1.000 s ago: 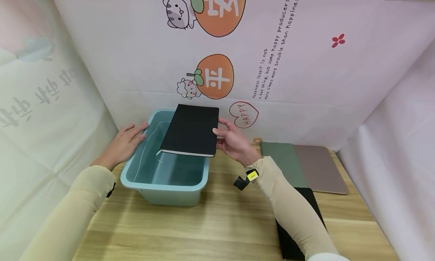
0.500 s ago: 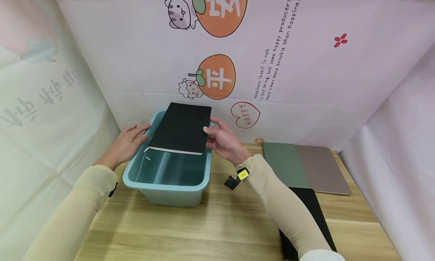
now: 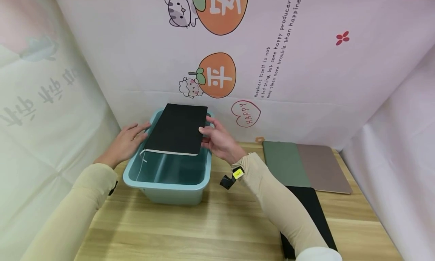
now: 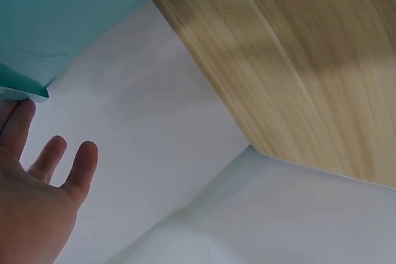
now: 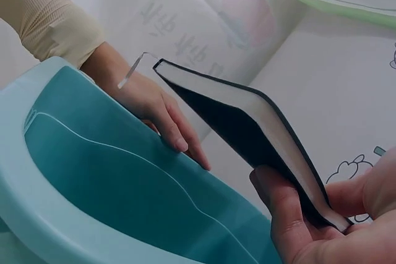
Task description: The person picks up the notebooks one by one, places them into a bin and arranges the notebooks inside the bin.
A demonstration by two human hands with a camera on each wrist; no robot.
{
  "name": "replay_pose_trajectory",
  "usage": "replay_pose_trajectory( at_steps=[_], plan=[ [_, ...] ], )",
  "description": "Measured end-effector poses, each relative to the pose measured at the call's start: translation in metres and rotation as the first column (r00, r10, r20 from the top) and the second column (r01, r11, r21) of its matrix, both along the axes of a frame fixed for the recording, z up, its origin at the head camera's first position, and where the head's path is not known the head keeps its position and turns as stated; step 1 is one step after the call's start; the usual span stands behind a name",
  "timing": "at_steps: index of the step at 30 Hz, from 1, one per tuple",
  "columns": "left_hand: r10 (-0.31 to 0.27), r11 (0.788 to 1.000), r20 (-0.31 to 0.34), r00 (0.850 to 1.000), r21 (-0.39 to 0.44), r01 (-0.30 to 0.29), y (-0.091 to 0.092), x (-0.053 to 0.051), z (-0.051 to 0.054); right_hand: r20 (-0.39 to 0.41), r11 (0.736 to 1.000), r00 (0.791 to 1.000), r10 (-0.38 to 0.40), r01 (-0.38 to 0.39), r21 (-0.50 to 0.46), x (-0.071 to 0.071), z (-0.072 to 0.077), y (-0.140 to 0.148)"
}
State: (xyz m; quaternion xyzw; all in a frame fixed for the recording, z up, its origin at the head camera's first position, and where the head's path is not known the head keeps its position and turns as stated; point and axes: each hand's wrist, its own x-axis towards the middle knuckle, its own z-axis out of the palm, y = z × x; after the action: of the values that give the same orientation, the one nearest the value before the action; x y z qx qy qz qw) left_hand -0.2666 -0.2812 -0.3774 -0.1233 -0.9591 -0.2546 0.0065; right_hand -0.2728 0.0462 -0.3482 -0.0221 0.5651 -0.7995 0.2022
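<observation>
A black notebook (image 3: 177, 128) with a pale ribbon is held over the blue-green bin (image 3: 166, 186) by my right hand (image 3: 222, 142), thumb on the cover and fingers beneath its right edge. The right wrist view shows the notebook (image 5: 238, 112) tilted above the bin (image 5: 117, 171), pinched by the right hand (image 5: 328, 227). My left hand (image 3: 125, 143) rests with extended fingers on the bin's left rim. In the left wrist view the left hand (image 4: 40, 196) touches the rim with its fingertips, the other fingers spread.
Right of the bin, a green notebook (image 3: 285, 161) and a mauve one (image 3: 323, 166) lie side by side on the wooden table (image 3: 163, 234). Another black notebook (image 3: 309, 204) lies nearer, partly under the right forearm. Printed white cloth (image 3: 299, 72) stands behind and at both sides.
My right hand has carried the black notebook leftward, further over the bin. The left hand has stayed on the rim.
</observation>
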Motion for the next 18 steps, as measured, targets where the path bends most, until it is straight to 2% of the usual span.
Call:
replay_pose_trajectory(
  at_steps=[8,13,18],
  plan=[
    [0.005,1.0,0.01,1.0,-0.008,-0.005,0.0,0.001,0.0,0.007,0.997,1.0,-0.004,0.004,0.073,0.0,-0.002,-0.006],
    [0.006,1.0,0.015,1.0,-0.009,-0.006,-0.001,0.001,-0.001,0.015,0.996,1.0,-0.01,0.009,0.087,0.0,-0.003,-0.01],
    [0.013,1.0,0.014,1.0,-0.005,-0.013,-0.001,0.001,-0.001,-0.007,0.993,1.0,-0.004,0.005,0.118,-0.002,-0.003,-0.014]
  ],
)
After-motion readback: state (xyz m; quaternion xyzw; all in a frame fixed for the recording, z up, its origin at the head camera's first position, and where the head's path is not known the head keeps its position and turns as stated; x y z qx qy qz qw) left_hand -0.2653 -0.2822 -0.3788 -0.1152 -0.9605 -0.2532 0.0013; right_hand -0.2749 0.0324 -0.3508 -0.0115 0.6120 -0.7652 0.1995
